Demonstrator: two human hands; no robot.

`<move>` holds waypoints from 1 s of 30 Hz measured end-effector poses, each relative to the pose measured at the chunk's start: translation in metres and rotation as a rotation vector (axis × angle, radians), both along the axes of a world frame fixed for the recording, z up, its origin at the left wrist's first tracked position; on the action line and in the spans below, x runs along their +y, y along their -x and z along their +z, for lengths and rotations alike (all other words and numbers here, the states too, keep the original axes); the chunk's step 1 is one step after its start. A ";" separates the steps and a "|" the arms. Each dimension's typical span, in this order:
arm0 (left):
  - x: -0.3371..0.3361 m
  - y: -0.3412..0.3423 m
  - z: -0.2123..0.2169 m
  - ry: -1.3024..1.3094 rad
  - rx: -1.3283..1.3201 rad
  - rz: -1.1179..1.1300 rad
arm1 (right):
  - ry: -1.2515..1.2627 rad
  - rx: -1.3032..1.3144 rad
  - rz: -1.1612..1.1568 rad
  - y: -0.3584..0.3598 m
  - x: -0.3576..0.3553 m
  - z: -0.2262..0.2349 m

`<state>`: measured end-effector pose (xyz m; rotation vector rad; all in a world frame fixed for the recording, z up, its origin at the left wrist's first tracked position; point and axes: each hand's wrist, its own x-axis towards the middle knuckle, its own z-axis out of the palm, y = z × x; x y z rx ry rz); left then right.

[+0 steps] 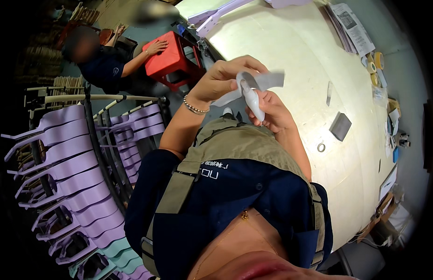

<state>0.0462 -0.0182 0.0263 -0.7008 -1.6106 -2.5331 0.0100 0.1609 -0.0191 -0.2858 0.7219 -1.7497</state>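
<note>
Both my hands are raised over the near left edge of the cream workbench [282, 37], in front of my apron [230, 140]. My right hand [278, 113] is closed around a small, smooth, white rounded piece [256, 111], its fingers wrapped about the lower part. A pale grey flexible strip [273, 80] loops over the top of that piece, with one end sticking out to the right and the other hanging at the left. My left hand [222, 79], with a beaded bracelet at the wrist, pinches the strip. The exact kind of the white piece cannot be made out.
On the bench lie a dark grey block [340, 127], a small ring [321, 147], a thin strip [329, 93] and papers [351, 29]. Tape rolls [379, 60] line the wall side. Left stand racked lilac shaped pieces [69, 149]; beyond, a person [102, 65] touches a red stool [167, 58].
</note>
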 end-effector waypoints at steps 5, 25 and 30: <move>0.009 0.001 0.011 0.146 0.130 0.026 | -0.030 -0.187 0.034 -0.003 0.001 0.010; 0.025 0.016 0.013 0.043 -0.238 0.616 | -0.518 1.168 -0.933 0.013 -0.030 0.027; -0.002 0.015 -0.028 -0.251 0.031 0.357 | -0.429 1.154 -0.831 0.013 -0.036 0.036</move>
